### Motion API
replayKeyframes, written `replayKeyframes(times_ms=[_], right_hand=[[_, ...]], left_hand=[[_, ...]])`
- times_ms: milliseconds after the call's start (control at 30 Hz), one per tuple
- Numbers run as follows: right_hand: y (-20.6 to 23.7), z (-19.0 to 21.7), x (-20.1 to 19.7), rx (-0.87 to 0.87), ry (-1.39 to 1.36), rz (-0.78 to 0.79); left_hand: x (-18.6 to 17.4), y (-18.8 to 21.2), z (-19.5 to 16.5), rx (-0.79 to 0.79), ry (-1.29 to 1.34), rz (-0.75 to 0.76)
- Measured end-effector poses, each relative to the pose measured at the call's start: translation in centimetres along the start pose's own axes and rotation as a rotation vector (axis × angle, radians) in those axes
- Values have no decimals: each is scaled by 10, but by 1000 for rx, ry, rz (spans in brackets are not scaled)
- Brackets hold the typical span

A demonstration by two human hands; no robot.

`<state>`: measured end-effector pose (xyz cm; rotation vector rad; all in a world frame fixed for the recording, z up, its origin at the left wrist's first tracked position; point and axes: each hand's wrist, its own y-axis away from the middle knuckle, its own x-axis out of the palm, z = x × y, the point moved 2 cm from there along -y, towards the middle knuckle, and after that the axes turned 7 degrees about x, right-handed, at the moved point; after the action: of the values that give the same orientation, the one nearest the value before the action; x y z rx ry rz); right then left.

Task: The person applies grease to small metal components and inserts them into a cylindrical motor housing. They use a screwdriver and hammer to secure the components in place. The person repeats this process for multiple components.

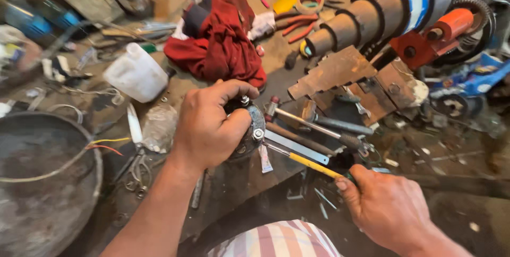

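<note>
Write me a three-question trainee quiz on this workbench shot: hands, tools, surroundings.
1. True or false: the left hand grips a round metal part with bolts on its rim.
2. Multiple choice: the right hand holds a tool with a handle that is A) red, B) yellow, C) blue.
3. Fill in: behind the left hand lies a crumpled ___ cloth, with a white plastic jug to its left.

Key: 1 true; 2 B; 3 red.
</note>
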<state>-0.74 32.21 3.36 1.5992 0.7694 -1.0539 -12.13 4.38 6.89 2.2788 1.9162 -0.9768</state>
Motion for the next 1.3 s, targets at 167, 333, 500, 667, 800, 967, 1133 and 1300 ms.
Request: replayKeyframes(times_ms=[167,333,500,667,800,967,1133,1300], right_hand=[[-16,-24,-9,-81,-24,234],[-41,-44,-4,10,-274,481],[-58,-56,-15,-191,22,246],[-92,-73,36,-123,-197,35],[-166,-70,89,36,-103,-82],[-214,-45,102,12,-95,-171],[-202,-44,100,-158,-22,-471],[-159,-46,113,-162,-290,-340]], left_hand=[[-1,-3,9,136,47,-10],[-4,2,12,237,51,-103],[-6,-3,7,99,-38,72],[-18,-2,5,218,-8,150],[-31,4,30,100,142,102],[-42,51,99,-156,-102,-202],[-31,133,177,-406,-266,-261],[-16,156,211,-591,-272,-178]])
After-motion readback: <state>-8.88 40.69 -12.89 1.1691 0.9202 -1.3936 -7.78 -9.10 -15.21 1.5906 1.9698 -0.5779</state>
